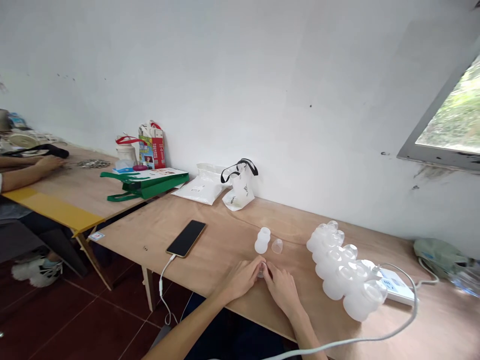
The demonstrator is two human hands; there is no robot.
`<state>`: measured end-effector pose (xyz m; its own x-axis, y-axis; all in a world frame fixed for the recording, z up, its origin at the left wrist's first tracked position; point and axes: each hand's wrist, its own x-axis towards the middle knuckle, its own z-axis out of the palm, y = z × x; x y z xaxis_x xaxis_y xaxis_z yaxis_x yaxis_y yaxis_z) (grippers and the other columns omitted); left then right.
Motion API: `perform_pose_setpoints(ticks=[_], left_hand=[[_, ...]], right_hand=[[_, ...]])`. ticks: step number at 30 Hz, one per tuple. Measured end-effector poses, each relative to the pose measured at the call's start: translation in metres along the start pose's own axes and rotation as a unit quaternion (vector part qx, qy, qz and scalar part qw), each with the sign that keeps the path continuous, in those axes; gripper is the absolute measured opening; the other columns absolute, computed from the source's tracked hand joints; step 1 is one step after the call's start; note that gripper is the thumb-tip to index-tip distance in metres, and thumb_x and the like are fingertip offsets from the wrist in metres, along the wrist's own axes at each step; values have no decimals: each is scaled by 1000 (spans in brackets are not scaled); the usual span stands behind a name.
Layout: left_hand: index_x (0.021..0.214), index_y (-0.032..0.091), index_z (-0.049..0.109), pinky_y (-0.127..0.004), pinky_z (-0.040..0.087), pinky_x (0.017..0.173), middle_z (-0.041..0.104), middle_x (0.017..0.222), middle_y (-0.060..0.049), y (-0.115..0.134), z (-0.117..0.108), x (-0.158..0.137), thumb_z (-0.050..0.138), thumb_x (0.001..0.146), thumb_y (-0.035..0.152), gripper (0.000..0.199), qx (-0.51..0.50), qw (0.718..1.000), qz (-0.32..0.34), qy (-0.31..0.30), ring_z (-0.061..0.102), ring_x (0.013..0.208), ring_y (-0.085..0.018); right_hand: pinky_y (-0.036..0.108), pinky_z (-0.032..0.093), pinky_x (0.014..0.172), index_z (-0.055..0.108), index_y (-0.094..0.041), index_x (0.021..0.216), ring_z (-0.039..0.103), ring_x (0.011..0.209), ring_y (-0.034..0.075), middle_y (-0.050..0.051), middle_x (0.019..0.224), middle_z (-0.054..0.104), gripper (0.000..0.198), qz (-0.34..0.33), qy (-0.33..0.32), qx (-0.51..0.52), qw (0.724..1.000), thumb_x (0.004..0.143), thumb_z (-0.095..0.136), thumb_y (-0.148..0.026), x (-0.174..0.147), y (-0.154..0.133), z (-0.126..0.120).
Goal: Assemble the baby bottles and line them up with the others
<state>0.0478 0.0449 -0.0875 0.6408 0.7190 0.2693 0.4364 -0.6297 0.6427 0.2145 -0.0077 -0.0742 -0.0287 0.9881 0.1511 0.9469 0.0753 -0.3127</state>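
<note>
My left hand (243, 278) and my right hand (282, 287) meet near the front of the wooden table. Their fingers are closed around a small clear round piece (260, 274), mostly hidden, so its kind cannot be told. Just beyond them stands a white translucent bottle (262, 242) with a waisted shape and no cap. Beside it, on the right, a clear cap (277, 246) rests on the wood. Further right stand several similar white bottles (332, 267) in a close group, with clear caps on top.
A phone (186, 238) on a white cable lies left of my hands. White bags (204, 185) and a green bag (157, 186) lie toward the wall. On the right, a white box (398, 286) and a cable (390, 336) flank the bottles. Another person's hand (50, 164) is at the far-left table.
</note>
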Motion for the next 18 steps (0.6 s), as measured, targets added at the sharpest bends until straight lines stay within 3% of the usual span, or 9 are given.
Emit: perform_pose_setpoints(ticks=[10,18], left_hand=[[114,26,55,-25,42,66,69,81,1,4,-5,0,29,110,28,26,-5,1000,-1,-14,67,75,-20],[113,28,56,-26,43,68,72,90,1,13,-9,-1,34,109,27,23,-1,999,-26,-18,70,80,-21]], right_hand=[[28,31,62,67,-22,92,72,86,21,2,89,76,37,10,-5,2,1000,112,37,-32,1,1,-1],[28,31,64,67,-23,93,72,89,20,1,92,76,34,9,-4,3,1000,112,40,-31,0,-1,-1]])
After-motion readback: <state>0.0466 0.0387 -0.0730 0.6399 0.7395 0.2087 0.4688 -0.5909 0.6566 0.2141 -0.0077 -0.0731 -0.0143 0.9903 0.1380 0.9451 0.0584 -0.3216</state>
